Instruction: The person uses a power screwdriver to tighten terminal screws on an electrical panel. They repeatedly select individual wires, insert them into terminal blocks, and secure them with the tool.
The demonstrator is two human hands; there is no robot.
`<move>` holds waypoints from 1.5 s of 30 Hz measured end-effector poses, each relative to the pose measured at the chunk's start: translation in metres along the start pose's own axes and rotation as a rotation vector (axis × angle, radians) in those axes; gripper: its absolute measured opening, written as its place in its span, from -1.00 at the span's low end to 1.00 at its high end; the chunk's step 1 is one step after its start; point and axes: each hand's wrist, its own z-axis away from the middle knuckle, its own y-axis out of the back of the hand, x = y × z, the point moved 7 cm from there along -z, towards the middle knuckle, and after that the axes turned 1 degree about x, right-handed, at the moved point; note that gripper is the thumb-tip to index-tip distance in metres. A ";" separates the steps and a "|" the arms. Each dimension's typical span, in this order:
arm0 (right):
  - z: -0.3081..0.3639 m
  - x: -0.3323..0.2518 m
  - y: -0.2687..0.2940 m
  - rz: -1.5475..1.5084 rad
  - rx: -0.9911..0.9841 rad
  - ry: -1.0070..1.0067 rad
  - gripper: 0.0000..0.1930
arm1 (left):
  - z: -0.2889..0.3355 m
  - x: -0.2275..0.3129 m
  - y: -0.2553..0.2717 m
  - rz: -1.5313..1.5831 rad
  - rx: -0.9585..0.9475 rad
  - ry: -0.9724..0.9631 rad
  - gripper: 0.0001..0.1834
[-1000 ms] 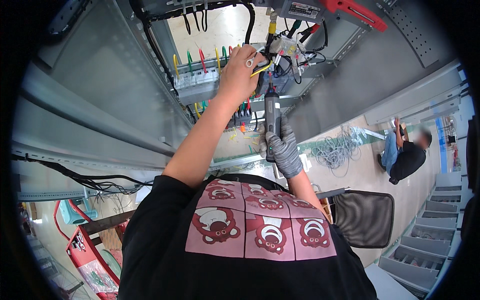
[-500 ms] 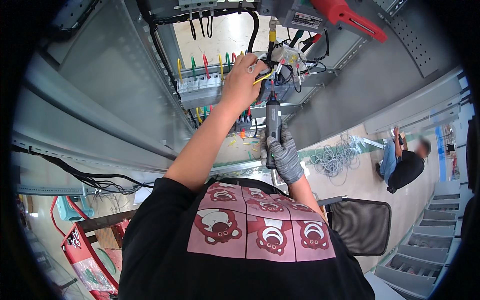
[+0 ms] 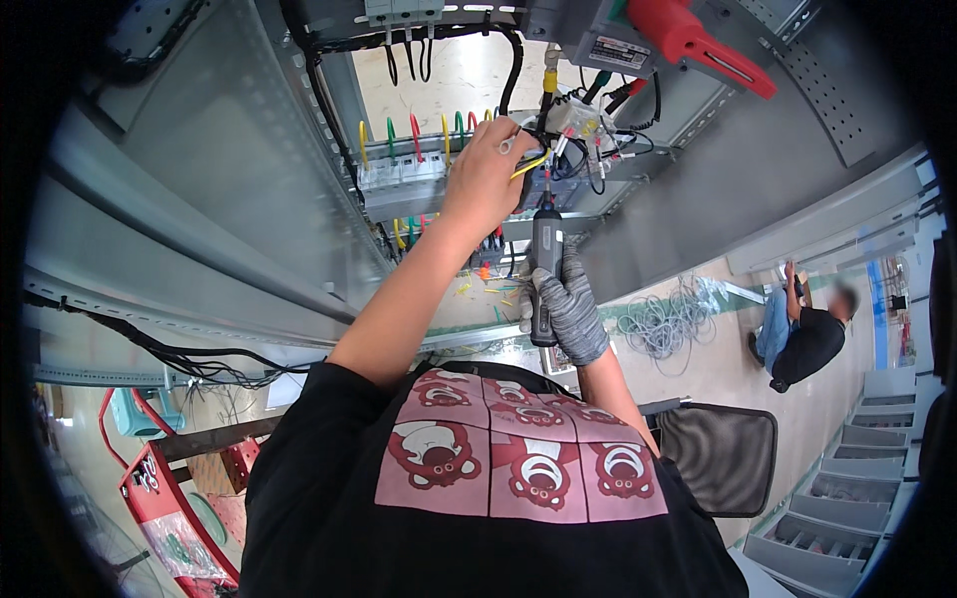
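Observation:
My right hand [image 3: 570,311], in a grey striped glove, is wrapped round a dark pen-shaped electric screwdriver [image 3: 546,239]. The tool stands upright in the picture, its bit pointing up at the wiring inside a metal cabinet. Bare, my left hand [image 3: 485,171] has its fingers curled on thin wires [image 3: 531,164], yellow and black, just left of the bit. A metal ring [image 3: 506,146] shows by its fingers. What the bit's tip touches is too small to tell. Right of the tip hangs a cluster of thin black wires with white and red sleeves [image 3: 568,142].
A row of breakers [image 3: 404,177] with coloured wire loops lies left of my hand. A big red handle [image 3: 698,45] juts out above. Steel cabinet walls [image 3: 658,214] flank both sides. Coiled grey cable [image 3: 666,324], a mesh chair back [image 3: 718,456] and another person [image 3: 812,339] are at the right.
The whole view has shifted slightly, so the cabinet parts sit a little lower. Both hands keep their holds, and the screwdriver stays at nearly the same spot.

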 end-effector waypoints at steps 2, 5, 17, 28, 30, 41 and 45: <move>0.001 -0.001 -0.001 0.039 0.025 -0.010 -0.48 | -0.001 0.000 0.000 0.005 -0.003 0.000 -0.57; 0.000 0.001 0.002 0.072 0.038 0.030 -0.46 | 0.000 0.000 0.000 0.000 0.011 -0.004 -0.58; 0.001 -0.002 0.005 0.051 -0.009 0.007 -0.28 | 0.017 -0.032 -0.014 0.664 -0.080 0.471 -0.72; 0.006 -0.009 0.006 0.093 -0.090 0.054 -0.14 | 0.037 -0.015 -0.085 1.769 -0.344 0.915 -0.65; 0.005 -0.005 0.009 0.114 -0.080 0.061 -0.14 | 0.038 -0.017 -0.090 1.761 -0.351 0.949 -0.68; 0.006 -0.002 0.010 0.069 -0.094 0.033 -0.13 | 0.041 -0.015 -0.101 1.812 -0.215 1.116 -0.80; 0.008 -0.002 0.011 0.074 -0.097 -0.010 -0.11 | 0.041 -0.014 -0.101 1.801 -0.183 1.151 -0.80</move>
